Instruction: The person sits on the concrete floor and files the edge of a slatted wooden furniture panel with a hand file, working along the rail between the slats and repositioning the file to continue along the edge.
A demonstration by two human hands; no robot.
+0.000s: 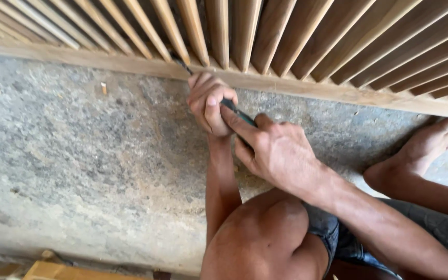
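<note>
A slim tool with a dark green handle point(237, 112), most likely a chisel or screwdriver though its tip is too small to tell, is pressed at a slant against the bottom rail point(307, 88) of a wooden slatted panel, its metal shaft point(182, 65) meeting the wood right at the foot of one slat point(189, 31). Both hands are closed on it: the left hand point(208, 103) is curled in a fist around the front of the tool near the shaft, and the right hand point(276, 153) grips the handle behind it, forefinger laid along the top. By the look of it the work is in mid-course: the slats already stand in a row along the rail, and the tool is busy at one joint only; how many joints are finished cannot be read from the wood. Fine sawdust and a few small chips, such as a pale wood chip point(103, 88), lie on the rough concrete floor point(79, 155) below the rail. The person squats close, with one bare knee point(265, 233) under the arms and a bare foot point(426, 145) just beside the rail to the right. Pieces of timber point(58, 270) lie at the near edge of the floor. Nothing blocks the tool, though the neighbouring slats leave little room at the tip.
</note>
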